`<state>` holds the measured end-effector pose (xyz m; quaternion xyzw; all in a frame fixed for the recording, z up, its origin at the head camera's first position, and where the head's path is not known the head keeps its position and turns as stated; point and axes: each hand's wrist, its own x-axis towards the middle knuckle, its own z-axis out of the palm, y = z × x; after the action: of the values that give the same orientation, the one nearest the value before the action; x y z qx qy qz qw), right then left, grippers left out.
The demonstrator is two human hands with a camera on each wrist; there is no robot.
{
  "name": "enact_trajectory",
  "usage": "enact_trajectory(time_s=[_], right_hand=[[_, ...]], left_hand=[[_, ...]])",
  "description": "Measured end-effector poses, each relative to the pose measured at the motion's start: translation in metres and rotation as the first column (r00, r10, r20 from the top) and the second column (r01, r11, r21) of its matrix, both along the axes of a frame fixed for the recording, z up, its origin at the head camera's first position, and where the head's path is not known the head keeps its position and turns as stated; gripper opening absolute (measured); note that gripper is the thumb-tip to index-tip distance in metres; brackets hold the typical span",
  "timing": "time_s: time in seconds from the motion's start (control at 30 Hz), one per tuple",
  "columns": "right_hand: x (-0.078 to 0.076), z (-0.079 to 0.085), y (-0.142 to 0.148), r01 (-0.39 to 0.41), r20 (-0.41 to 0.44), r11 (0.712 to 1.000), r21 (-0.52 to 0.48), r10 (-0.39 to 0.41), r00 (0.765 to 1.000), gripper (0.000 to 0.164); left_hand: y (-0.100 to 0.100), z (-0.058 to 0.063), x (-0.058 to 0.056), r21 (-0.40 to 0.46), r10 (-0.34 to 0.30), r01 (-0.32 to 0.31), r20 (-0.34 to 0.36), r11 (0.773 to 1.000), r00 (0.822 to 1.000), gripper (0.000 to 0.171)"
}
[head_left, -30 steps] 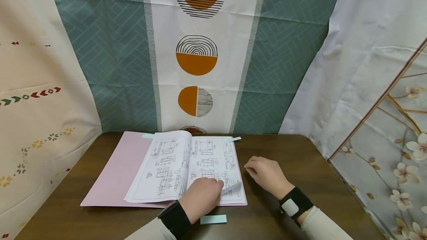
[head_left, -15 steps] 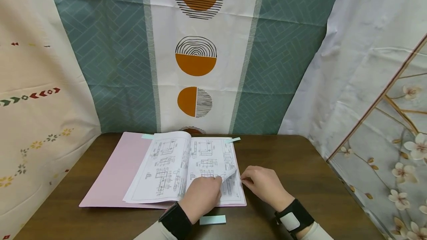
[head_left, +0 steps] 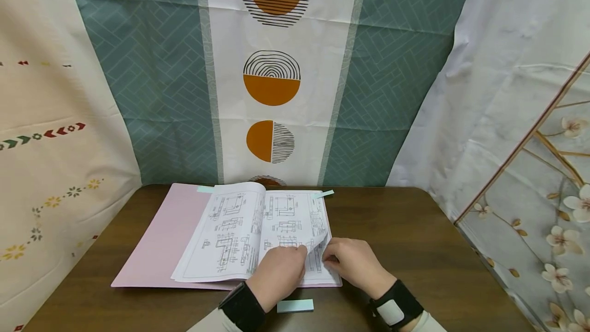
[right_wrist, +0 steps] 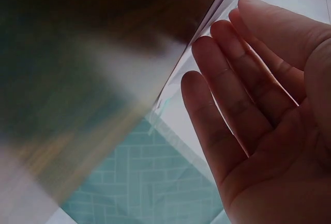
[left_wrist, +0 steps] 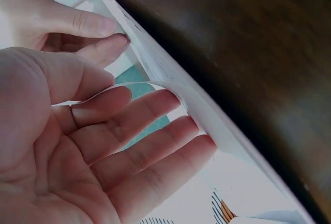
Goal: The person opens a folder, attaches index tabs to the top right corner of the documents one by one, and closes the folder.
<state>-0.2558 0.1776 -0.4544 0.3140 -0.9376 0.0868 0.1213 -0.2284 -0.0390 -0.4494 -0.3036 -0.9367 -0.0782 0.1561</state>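
Note:
A stapled-looking sheaf of printed technical drawings point(head_left: 230, 240) lies open on a pink folder point(head_left: 152, 250). My left hand point(head_left: 278, 270) pinches the lower right part of a page between thumb and index finger; the left wrist view shows the curved sheet edge there, with the other fingers point(left_wrist: 150, 154) extended behind it. The page's lifted corner point(head_left: 317, 243) curls up towards the right. Close beside that corner, at the sheaf's right edge, is my right hand point(head_left: 355, 263). Its fingers point(right_wrist: 227, 97) are nearly straight, tips by the paper's edge; I see nothing gripped between them.
Pale green sticky tabs stand out at the top right point(head_left: 323, 194) and top left point(head_left: 205, 188) of the papers. A loose green strip point(head_left: 295, 305) lies on the brown table point(head_left: 392, 214) near the front. Patterned cloths hang around the table.
My right hand has moved left and slightly down from the bare table to the sheaf's right edge. The page corner pinched by my left hand has risen; that hand has barely moved.

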Motion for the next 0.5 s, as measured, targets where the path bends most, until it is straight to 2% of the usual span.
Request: enact_trajectory(time_s=[0.33,0.5], right_hand=[[0.0023,0.0003,-0.0019,0.004,-0.012,1.000,0.003,-0.004,1.000,0.009],[0.0013,0.0001,-0.0014,0.002,-0.025,1.000,-0.008,-0.003,1.000,0.008]], left_hand=[[-0.0024,-0.0011,0.0012,0.027,0.019,-0.019,0.005,0.999,1.000,0.013],[-0.0091,0.0053,0.0027,0.061,0.058,-0.057,-0.026,0.997,0.998,0.012]])
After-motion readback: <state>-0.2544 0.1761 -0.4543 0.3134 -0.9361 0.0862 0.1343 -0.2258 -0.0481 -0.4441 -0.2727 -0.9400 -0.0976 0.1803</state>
